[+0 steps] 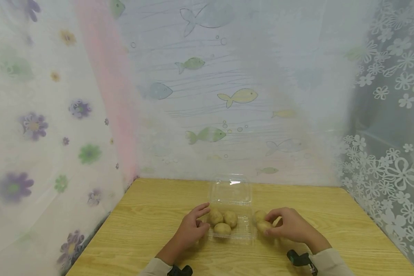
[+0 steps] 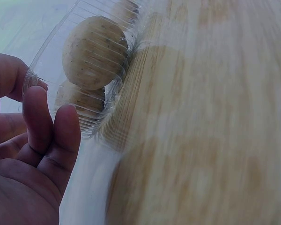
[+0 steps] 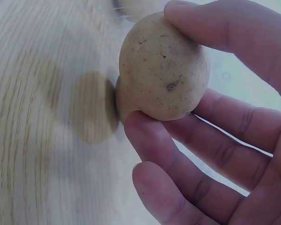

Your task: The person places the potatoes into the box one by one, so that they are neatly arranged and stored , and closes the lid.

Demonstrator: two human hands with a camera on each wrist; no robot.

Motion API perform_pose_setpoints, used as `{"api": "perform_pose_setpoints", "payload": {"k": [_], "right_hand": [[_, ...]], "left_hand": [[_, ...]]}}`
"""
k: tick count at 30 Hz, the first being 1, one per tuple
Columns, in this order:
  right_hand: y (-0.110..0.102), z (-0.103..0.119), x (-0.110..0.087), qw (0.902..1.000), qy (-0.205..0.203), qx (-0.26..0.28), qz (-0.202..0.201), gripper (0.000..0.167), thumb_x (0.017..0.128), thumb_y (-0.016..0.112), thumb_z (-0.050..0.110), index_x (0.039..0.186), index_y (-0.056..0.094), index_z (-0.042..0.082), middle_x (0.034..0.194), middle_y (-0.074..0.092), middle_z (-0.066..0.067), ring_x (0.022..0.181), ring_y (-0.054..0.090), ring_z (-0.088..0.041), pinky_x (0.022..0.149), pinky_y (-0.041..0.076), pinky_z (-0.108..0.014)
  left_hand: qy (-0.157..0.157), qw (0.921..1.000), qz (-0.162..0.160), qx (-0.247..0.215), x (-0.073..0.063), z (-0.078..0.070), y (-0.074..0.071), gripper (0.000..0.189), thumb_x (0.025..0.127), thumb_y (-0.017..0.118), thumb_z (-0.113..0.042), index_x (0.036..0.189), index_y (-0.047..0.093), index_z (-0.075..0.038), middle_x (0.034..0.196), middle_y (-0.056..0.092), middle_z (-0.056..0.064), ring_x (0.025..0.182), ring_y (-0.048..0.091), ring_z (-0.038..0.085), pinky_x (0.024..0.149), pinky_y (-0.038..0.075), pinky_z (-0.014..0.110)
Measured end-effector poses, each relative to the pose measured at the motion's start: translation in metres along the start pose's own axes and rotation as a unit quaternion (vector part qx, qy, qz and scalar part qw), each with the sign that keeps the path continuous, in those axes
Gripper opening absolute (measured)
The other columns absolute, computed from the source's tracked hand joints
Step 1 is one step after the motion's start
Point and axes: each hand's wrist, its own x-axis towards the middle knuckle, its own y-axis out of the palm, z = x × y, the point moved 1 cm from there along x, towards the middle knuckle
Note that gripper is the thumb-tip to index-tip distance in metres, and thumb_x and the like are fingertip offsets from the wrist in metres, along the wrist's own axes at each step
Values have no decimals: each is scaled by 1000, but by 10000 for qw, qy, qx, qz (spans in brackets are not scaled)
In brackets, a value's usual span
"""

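A clear plastic clamshell container stands on the table with its lid raised at the back. Inside its left part lie three potatoes, among them a front potato. My left hand is at the container's left side; in the left wrist view its thumb and a finger pinch the rim. To the right of the container, my right hand holds a potato between thumb and fingers. Another potato sits just behind the held one, partly hidden by it.
The wood-grain table runs back to a hanging sheet printed with fish. Flowered sheets enclose the left and right sides. A dark wrist camera shows near the right sleeve.
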Motion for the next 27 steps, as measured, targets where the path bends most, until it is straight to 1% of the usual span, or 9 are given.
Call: {"api": "perform_pose_setpoints", "payload": {"k": [5,15,23,27], "right_hand": [[-1,2,0,9999,-88,-103,-6,43,85,86,35,117,75,9,106,70,-4,80,71,-15,67,57,-27],[-3,5,-2,9997,-88,-228,-84,41,85,85,39,116,75,14,106,70,-3,78,71,-14,66,57,-27],[-6,6,-4,9994,-70,-290,-196,40,86,84,40,117,74,16,117,73,-6,81,71,-11,66,57,-27],[-7,8,-4,9989,-120,-351,-298,41,86,84,42,117,74,18,119,72,-5,85,70,-12,66,57,-27]], "left_hand": [[13,10000,-4,29,-1,-1,1,59,100,58,0,157,42,-2,168,33,9,49,41,4,51,50,26],[-17,10000,-39,25,-4,-3,3,58,100,58,-1,156,43,-1,168,33,8,49,39,3,51,48,24],[-38,10000,-57,2,-6,-6,5,57,100,57,0,155,43,1,168,32,8,49,40,3,53,51,24],[-41,10000,-68,-10,-8,-8,6,57,100,57,0,155,44,1,168,33,9,49,40,3,54,52,25]]}}
